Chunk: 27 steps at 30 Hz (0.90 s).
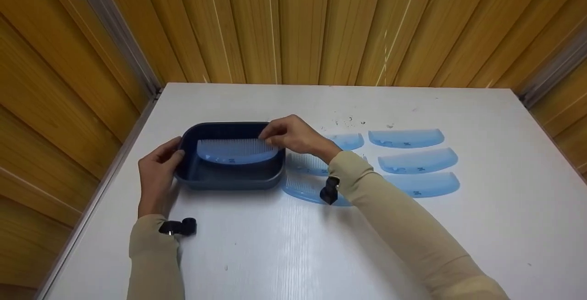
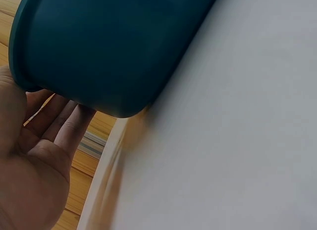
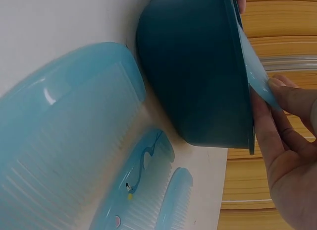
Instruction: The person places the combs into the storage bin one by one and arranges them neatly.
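The fingers point(image 1: 270, 134) of the right hand point(image 1: 293, 135) pinch one end of a pale blue comb point(image 1: 236, 151), which lies inside the dark blue tub point(image 1: 229, 178); I would let that end down flat, teeth toward the far wall. The left hand point(image 1: 158, 171) cups the tub's left side, fingers curled over its rim. More combs point(image 1: 415, 160) lie in rows to the right; bare counter point(image 1: 284, 249) lies open in front.

At the left wrist, the straight fingers point(image 2: 69, 126) press under the tub point(image 2: 109, 46), close to the counter's edge.

At the right wrist, fingertips point(image 3: 292, 98) nip the comb point(image 3: 255, 69) over the rim, with loose combs point(image 3: 64, 131) just beside the tub.
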Available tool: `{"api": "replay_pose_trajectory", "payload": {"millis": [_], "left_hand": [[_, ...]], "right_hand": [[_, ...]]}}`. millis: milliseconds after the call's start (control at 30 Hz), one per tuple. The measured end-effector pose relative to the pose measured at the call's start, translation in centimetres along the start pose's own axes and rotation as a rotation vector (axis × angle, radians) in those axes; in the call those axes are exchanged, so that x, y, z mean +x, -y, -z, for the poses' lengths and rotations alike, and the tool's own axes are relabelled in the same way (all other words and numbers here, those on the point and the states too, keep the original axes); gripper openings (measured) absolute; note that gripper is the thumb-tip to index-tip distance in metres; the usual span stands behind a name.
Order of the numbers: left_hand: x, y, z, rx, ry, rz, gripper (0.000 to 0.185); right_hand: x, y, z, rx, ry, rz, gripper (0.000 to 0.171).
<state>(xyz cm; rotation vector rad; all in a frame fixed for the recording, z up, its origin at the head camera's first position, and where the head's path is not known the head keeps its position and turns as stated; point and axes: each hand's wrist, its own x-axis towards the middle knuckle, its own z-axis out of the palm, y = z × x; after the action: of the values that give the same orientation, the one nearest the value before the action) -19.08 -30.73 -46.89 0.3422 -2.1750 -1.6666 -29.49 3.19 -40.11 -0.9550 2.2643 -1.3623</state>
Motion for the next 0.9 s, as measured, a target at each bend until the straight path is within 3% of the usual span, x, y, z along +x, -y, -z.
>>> {"api": "replay_pose_trajectory", "payload": {"millis": [200,467,733,900], "left_hand": [[0.1,-0.1,0.1,0.009,-0.004,0.029,0.038],[0.0,0.0,0.0,-0.025,-0.005,0.014,0.036],[-0.2,-0.2,-0.1,-0.001,-0.007,0.032,0.037],[-0.3,-0.3,-0.4,-0.042,0.0,0.046,0.037]], "right_hand": [[0.3,0.3,0.0,-0.028,0.014,-0.03,0.018],[0.5,0.7,0.0,-0.082,0.042,-0.041,0.018],[0.7,1.3,-0.4,-0.29,0.097,-0.027,0.049],[0.7,1.1,-0.6,-0.357,0.119,-0.006,0.055]]}}
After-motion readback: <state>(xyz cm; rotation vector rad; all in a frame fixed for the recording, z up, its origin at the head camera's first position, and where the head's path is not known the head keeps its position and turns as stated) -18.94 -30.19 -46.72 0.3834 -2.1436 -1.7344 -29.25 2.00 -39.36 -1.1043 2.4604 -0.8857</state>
